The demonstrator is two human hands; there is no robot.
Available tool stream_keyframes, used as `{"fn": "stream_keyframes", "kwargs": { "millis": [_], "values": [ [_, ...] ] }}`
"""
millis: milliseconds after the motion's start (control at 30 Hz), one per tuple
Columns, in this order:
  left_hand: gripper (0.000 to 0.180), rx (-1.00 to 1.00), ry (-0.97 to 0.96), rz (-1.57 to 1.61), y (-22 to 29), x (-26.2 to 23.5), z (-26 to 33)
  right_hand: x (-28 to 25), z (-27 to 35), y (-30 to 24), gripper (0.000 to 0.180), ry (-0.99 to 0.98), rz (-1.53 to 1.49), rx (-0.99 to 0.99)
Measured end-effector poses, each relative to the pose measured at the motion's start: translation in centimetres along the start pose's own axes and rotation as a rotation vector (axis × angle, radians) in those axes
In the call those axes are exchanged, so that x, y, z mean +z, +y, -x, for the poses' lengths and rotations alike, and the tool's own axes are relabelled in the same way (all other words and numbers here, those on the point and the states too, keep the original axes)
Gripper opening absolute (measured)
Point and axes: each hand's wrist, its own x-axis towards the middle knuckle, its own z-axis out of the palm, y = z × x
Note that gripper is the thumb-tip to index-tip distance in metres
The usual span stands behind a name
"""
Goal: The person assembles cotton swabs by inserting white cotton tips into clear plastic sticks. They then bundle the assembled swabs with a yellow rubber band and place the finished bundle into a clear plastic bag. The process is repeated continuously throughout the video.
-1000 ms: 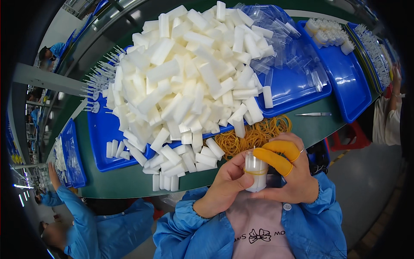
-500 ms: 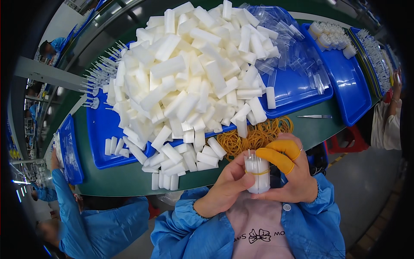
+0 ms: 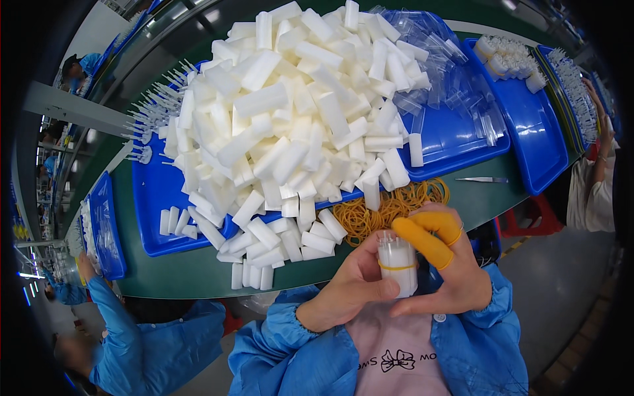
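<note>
My left hand [image 3: 355,280] is closed round a white foam block [image 3: 398,277] with clear plastic pieces about it, thumb on its near side. The bundle stands nearly upright over the table's near edge, and a yellow rubber band [image 3: 397,268] circles its middle. My right hand [image 3: 456,277], two fingers in orange finger cots [image 3: 426,241], curves round the bundle's right side with thumb and fingers apart. Whether it touches the bundle is hard to see. Just beyond my hands lies a heap of yellow rubber bands [image 3: 360,221].
A big pile of white foam blocks [image 3: 284,112] overflows a blue tray [image 3: 148,218]. Clear plastic pieces [image 3: 436,72] lie in another tray. Tweezers [image 3: 482,179] rest on the green table [image 3: 178,277]. At left sits a co-worker in a blue sleeve [image 3: 119,317]; another person's arm [image 3: 601,145] shows at right.
The rubber band now sits level and plain round the bundle. My right thumb and fingers have moved slightly away from it; my left hand keeps its hold.
</note>
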Motion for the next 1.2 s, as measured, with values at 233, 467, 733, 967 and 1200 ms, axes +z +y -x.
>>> {"fn": "stream_keyframes", "kwargs": {
  "millis": [233, 467, 733, 967, 1200],
  "values": [
    [0.074, -0.162, -0.124, 0.410, 0.4, 0.0, 0.1, 0.3, 0.4, 0.0, 0.073, 0.028, 0.080, -0.058],
    [0.074, -0.076, -0.006, -0.059, 0.5, -0.3, 0.1, -0.6, -0.6, -0.1, 0.071, -0.033, 0.048, -0.015],
    [0.065, -0.148, -0.102, 0.277, 0.5, -0.2, 0.0, 0.2, -0.1, 0.0, 0.063, 0.109, 0.097, -0.066],
    [0.065, -0.044, -0.085, 0.100, -0.3, -0.4, 0.1, 0.3, 0.0, 0.3, 0.064, 0.159, 0.040, -0.102],
    [0.072, -0.125, -0.120, 0.124, -0.2, -0.7, 0.3, 0.3, -0.2, 0.4, 0.074, 0.048, -0.051, -0.033]
  ]
}}
